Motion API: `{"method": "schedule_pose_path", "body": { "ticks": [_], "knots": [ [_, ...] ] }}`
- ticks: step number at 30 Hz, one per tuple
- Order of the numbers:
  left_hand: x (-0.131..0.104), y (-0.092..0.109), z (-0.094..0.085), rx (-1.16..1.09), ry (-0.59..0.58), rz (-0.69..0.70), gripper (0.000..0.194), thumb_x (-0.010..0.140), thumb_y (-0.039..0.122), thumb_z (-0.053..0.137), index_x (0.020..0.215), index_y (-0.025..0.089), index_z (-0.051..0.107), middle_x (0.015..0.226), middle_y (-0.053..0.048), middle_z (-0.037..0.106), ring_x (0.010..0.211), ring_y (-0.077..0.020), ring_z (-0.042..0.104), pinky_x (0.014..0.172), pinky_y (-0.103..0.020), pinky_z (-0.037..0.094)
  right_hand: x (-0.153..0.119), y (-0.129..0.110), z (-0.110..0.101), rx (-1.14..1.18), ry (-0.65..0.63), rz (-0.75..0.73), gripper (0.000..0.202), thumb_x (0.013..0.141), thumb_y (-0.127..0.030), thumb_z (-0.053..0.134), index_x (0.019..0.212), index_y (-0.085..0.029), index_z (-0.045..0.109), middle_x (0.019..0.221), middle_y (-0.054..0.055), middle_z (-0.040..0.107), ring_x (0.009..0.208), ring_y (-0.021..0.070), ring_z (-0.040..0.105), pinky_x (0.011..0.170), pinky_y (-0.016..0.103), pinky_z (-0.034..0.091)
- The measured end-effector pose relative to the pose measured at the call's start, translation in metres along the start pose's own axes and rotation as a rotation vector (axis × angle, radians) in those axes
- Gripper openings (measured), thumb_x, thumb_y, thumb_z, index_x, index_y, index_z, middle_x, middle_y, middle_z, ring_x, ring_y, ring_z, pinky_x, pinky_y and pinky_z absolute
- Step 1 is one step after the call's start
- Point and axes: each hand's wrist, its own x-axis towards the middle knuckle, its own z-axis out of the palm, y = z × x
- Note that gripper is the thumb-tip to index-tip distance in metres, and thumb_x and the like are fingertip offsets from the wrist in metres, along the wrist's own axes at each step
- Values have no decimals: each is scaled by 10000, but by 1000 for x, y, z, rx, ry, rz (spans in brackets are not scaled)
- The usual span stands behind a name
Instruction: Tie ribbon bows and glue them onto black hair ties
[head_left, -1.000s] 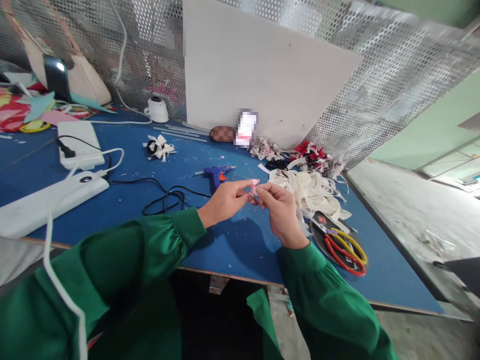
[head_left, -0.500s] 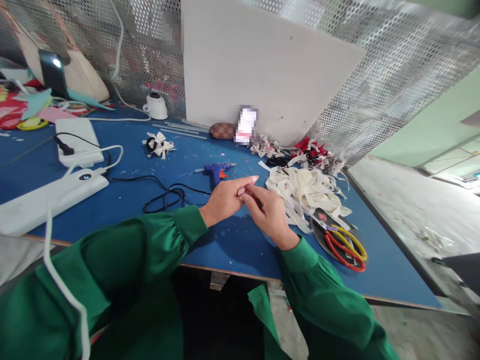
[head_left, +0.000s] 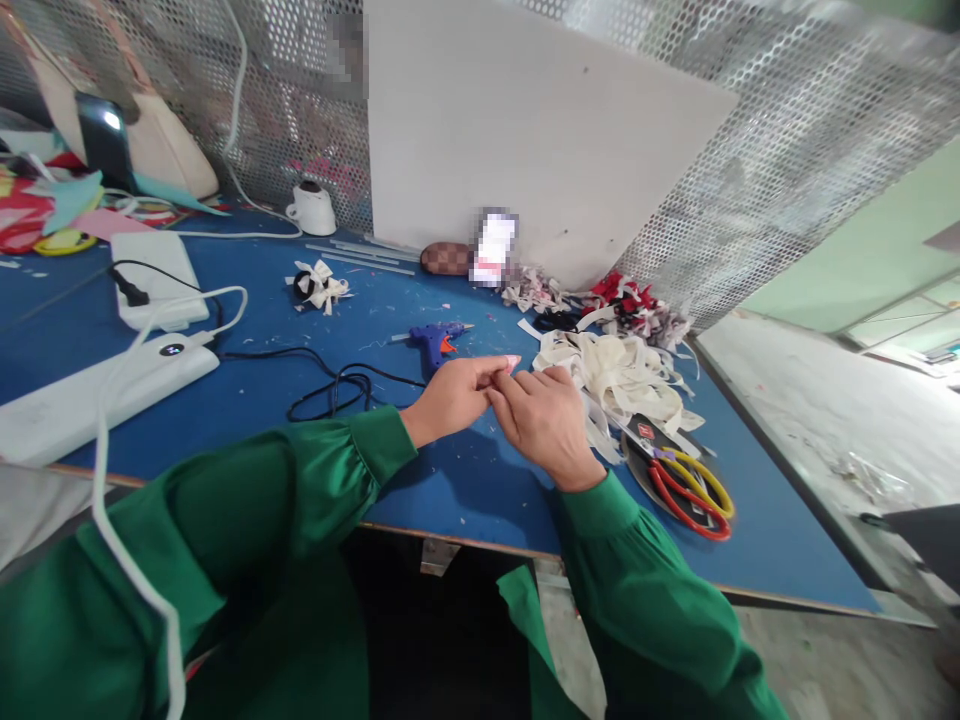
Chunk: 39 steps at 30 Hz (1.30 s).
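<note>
A: so what step are we looking at here?

B: my read is close fingertip work on something tiny. The left hand is sitting with thumb and fingers narrowed, and the right hand is hanging over with bent fingers, meeting it at the tips.

A: holding what, though?

B: honestly can't tell. A pink bit is peeking out at the left fingertips, but it could be material or just a nail. The right fingers are hiding the rest.

A: is it lying on the blue bench?

B: nah, both hands are hovering above it, in from the front edge. The glue gun is lying just past the left hand, and the cream strips are sitting in a heap by the right hand, toward the right edge.

A: and the next move?

B: imo it's calling for a steady pinch from the left while the right is doing the adjusting.
</note>
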Motion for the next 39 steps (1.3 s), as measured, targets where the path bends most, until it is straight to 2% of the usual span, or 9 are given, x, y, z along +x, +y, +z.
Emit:
{"method": "schedule_pose_path", "body": {
  "ticks": [5, 9, 11, 16, 20, 27, 30, 35, 39],
  "knots": [
    [2, 2, 1, -246, -30, -174, 508, 842, 242, 628, 1319, 67, 637, 634, -8, 664, 481, -77, 518, 469, -182, 384, -5, 8, 0, 287, 176, 114, 291, 1005, -309, 453, 1056, -188, 713, 751, 61, 665, 714, 194, 563, 768, 375, 358],
    [1, 12, 0, -303, -74, -245, 575, 865, 299, 656, 1399, 100, 581, 786, -77, 746, 420, -44, 448, 384, -173, 279, -3, 19, 7, 698, 392, 543, 231, 957, -328, 520, 1041, -210, 700, 871, 55, 687, 769, 190, 595, 740, 350, 431],
    [0, 18, -1, -320, -103, -279, 605, 867, 292, 653, 1439, 125, 545, 887, -106, 772, 383, -31, 400, 353, -181, 251, 0, 25, 12, 992, 327, 670, 206, 886, -334, 607, 1022, -218, 709, 862, 34, 688, 749, 178, 599, 728, 338, 458],
    [-2, 25, -3, -364, -133, -290, 634, 861, 315, 684, 1452, 143, 535, 903, -113, 779, 342, -13, 355, 343, -189, 247, 4, 25, 23, 1607, 1, 601, 235, 749, -277, 741, 981, -240, 738, 938, 15, 733, 866, 186, 648, 816, 332, 492],
    [-2, 27, -4, -391, -140, -281, 614, 863, 307, 690, 1435, 131, 552, 874, -110, 774, 346, -9, 362, 344, -180, 239, 3, 20, 28, 1539, 14, 584, 173, 812, -366, 707, 902, -220, 733, 853, 4, 714, 791, 169, 615, 762, 308, 469],
    [3, 26, -9, -405, -3, -271, 634, 848, 307, 701, 1440, 141, 549, 790, -66, 760, 344, -19, 355, 343, -188, 231, 1, 26, 20, 935, -35, 389, 232, 905, -355, 583, 736, -202, 626, 712, -1, 618, 703, 158, 534, 675, 295, 384],
    [6, 24, -11, -360, 48, -267, 603, 847, 302, 694, 1416, 141, 575, 719, -36, 739, 343, -26, 345, 342, -188, 228, 1, 28, 14, 974, -45, 429, 284, 939, -371, 544, 716, -205, 600, 689, -1, 607, 686, 154, 538, 690, 303, 394],
    [5, 18, -7, -325, 31, -286, 604, 843, 305, 702, 1409, 134, 574, 739, -39, 734, 376, -46, 402, 345, -188, 272, 2, 26, 10, 1220, 241, 518, 300, 903, -278, 565, 614, -199, 562, 784, 22, 624, 744, 155, 575, 751, 316, 442],
    [2, 11, -2, -250, 7, -264, 535, 857, 330, 692, 1345, 120, 629, 519, 51, 557, 358, -54, 369, 352, -185, 258, 3, 14, 8, 1478, 184, 492, 289, 945, -274, 496, 662, -214, 499, 722, -3, 595, 568, 123, 494, 656, 325, 438]
  ]
}}
